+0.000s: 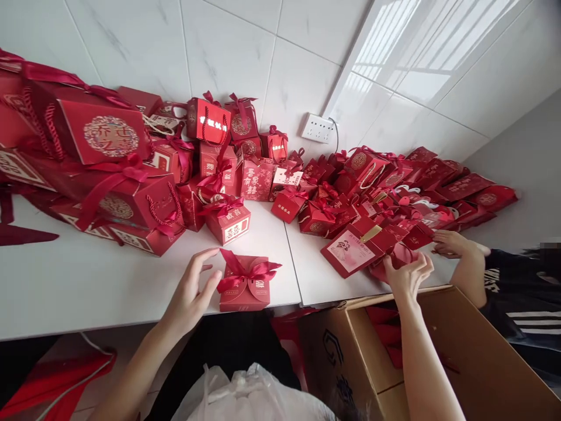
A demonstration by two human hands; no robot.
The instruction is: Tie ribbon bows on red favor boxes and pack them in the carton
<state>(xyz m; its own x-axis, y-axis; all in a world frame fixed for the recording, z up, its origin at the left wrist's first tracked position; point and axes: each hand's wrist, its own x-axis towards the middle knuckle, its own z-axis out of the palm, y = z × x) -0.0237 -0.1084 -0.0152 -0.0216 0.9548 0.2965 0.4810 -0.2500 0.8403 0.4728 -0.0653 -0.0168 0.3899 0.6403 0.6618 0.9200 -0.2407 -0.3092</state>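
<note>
A red gift box [244, 292] with a ribbon bow on its lid sits near the front edge of the table. Just left of it is my left hand [193, 289], open, with thumb and fingers apart and nothing between them. My right hand [408, 278] reaches over the cardboard carton to the front of the right-hand heap, its fingers curled round a small red gift box [380, 272] mostly hidden behind the hand. Beside that stands a larger red box [350, 248] with a pink picture panel and a gold clasp.
Larger red gift boxes [111, 131] are stacked at the left along the tiled wall. An open cardboard carton [324, 345] with red items inside stands before the table at the right. Another person's hand [456, 244] touches the right heap. A power strip [318, 128] is on the wall.
</note>
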